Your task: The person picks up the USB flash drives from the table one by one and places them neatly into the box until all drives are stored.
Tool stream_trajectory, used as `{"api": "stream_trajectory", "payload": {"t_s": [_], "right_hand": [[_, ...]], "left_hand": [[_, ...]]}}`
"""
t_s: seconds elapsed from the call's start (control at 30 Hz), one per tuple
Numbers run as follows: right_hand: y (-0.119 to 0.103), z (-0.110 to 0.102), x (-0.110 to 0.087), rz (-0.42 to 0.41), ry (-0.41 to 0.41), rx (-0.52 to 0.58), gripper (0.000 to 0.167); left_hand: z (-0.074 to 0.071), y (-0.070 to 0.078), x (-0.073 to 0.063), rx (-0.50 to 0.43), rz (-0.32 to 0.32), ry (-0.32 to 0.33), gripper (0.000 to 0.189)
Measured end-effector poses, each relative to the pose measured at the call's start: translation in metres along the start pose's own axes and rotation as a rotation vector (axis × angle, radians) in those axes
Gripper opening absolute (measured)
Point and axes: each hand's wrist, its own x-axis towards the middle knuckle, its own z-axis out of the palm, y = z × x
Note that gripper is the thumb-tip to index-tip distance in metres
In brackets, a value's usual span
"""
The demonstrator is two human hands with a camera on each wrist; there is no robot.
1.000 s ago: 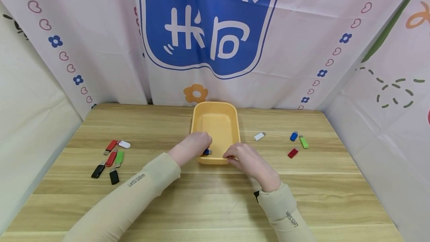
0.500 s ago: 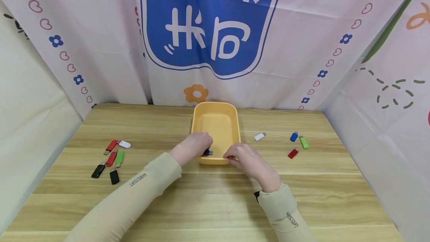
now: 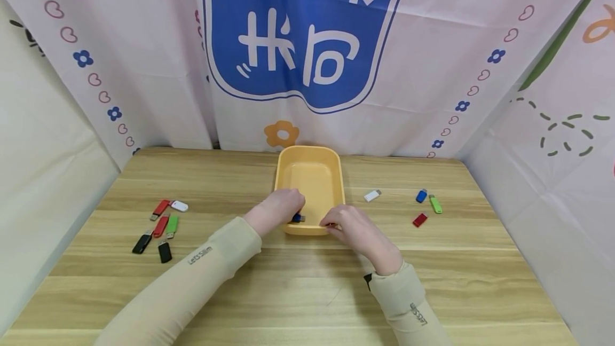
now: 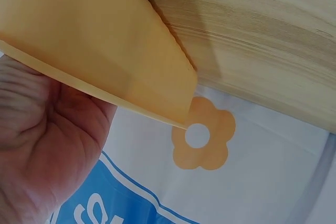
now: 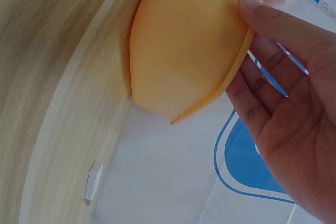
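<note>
A yellow-orange plastic tray (image 3: pixel 309 231) stands at the back middle of the table. My left hand (image 3: pixel 280 208) reaches over its left side, with curled fingers down inside. At those fingertips is a blue USB stick (image 3: pixel 298 218), its metal plug pointing right and its other end hidden by the hand. My right hand (image 3: pixel 357 231) grips the tray's wall at the front right corner. In the right wrist view its thumb (image 5: pixel 270 17) lies against the outer wall and the other fingers go behind the rim. A bit of red shows under the right fingertips.
On the left lie several USB sticks, among them a green one (image 3: pixel 172 226), a white one (image 3: pixel 180 206) and a black one (image 3: pixel 165 251). To the right are a white (image 3: pixel 372 195), a blue (image 3: pixel 421 195), a lime-green (image 3: pixel 435 204) and a red stick (image 3: pixel 420 220). A printed curtain (image 3: pixel 408 68) hangs behind.
</note>
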Motion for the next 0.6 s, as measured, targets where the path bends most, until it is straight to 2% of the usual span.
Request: {"api": "stream_trajectory", "payload": {"t_s": [0.3,0.43,0.6], "right_hand": [[-0.0007,0.0007,0.0007,0.008,-0.005,0.000,0.011],[-0.0002,0.0008,0.0005,0.001,0.001,-0.005,0.012],[-0.0006,0.0005,0.0002,-0.018,0.010,-0.013,0.012]], "left_hand": [[-0.0017,-0.0023,-0.0004,-0.007,-0.005,-0.014,0.024],[-0.0029,-0.0024,-0.0029,-0.037,-0.001,0.012,0.023],[-0.0050,-0.0003,-0.0073,-0.092,0.024,0.082,0.015]]}}
